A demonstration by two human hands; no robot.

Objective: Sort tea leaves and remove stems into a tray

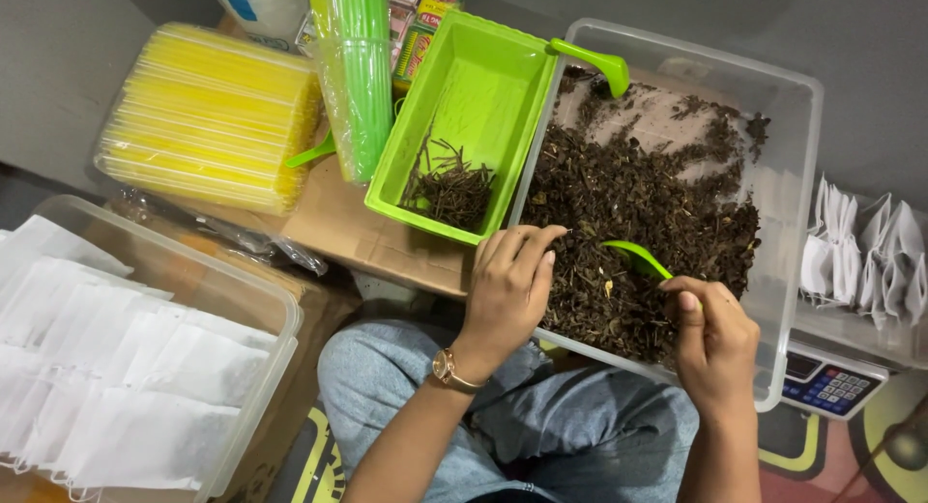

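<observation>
- Right hand (717, 331): fingers closed around small green plastic scoop (636, 257), bowl sunk in dark dried loose leaves (643, 199).
- Left hand (509, 283): fingertips pinched together, touching leaves beside scoop.
- Clear rectangular plastic tub (795, 189): rim under both wrists; bare floor beyond the scoop.

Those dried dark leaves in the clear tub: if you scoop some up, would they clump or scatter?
The dried leaves look loose and crumbly, so they would probably scatter and spill off the green scoop in the right hand. They seem light, and stray bits already dot the clear tub.
</observation>
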